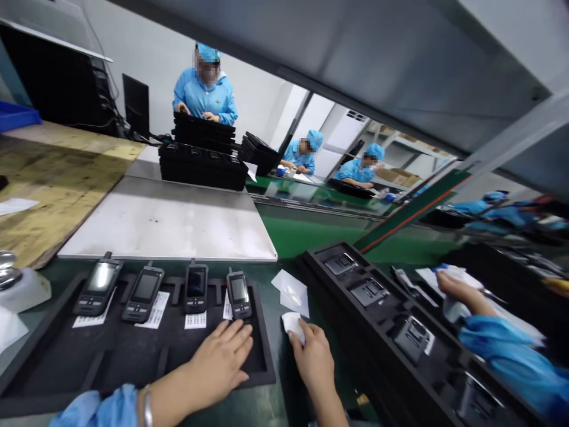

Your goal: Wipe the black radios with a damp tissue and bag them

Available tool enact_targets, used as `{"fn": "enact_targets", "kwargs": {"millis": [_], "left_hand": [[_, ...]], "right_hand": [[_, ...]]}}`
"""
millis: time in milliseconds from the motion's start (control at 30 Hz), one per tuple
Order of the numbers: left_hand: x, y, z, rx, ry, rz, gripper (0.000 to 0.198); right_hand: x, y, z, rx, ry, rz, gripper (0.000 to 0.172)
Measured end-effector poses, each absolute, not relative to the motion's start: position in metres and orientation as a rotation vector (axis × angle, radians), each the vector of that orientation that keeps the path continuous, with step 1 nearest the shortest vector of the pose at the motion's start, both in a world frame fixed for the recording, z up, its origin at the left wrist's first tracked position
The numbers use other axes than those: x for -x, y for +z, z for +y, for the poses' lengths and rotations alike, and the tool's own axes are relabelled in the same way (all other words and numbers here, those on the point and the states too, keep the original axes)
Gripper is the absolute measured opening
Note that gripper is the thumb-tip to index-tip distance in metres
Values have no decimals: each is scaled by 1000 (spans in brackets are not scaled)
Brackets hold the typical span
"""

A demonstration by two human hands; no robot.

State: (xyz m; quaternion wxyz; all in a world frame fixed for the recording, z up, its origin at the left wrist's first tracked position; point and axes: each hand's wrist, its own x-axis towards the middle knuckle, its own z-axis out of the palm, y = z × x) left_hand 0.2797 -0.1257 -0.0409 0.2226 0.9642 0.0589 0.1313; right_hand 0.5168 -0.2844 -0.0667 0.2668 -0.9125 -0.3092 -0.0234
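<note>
Four handheld radios with screens and short antennas lie in a row in a black foam tray (128, 350), white label strips under or beside them. My left hand (224, 356) is spread flat over the tray's right part, its fingertips at the lower end of the rightmost radio (240, 293). Whether they touch it I cannot tell. To the right of the tray, my right hand (313, 356) pinches a small folded white wipe (293, 325). White paper sheets (292, 292) lie just beyond it on the green surface.
A second black foam tray (360, 320) with several devices runs along the right. Beside it a co-worker's hand (462, 290) holds something white. A white board (178, 219) lies ahead, with stacked black trays (202, 166) behind it. A grey shelf (355, 65) hangs overhead.
</note>
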Motion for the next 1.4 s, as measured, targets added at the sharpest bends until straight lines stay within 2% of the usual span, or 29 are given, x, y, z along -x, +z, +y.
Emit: {"fn": "enact_targets", "kwargs": {"millis": [67,133,267,367,533,733,867,1100,1400], "left_hand": [[-294,-46,-127,-2683,309,147,69],[-298,-54,-126,-2701,286,186,71],[-288,-62,-124,-2745,259,253,67],[-282,-59,-126,-2753,264,297,63],[-278,-46,-124,-2752,262,312,57],[-275,-41,-121,-2763,270,262,54],[-275,-46,-122,-2788,281,295,52],[-278,-62,-120,-2820,269,217,54],[-271,-53,-119,-2847,291,244,56]], "right_hand": [[-520,-74,-282,2445,-28,-936,47],[-523,-75,-286,2414,10,-973,44],[-521,-57,-279,2192,-34,-1069,36],[-504,-37,-231,1973,-137,-1338,30],[-481,-29,-144,1794,-203,-1743,39],[-481,-44,-168,1608,-251,-1973,39],[-489,-34,-141,1589,-388,-2043,38],[-485,-39,-149,1669,-436,-1908,38],[-476,-41,-159,1673,-453,-1948,37]]}}
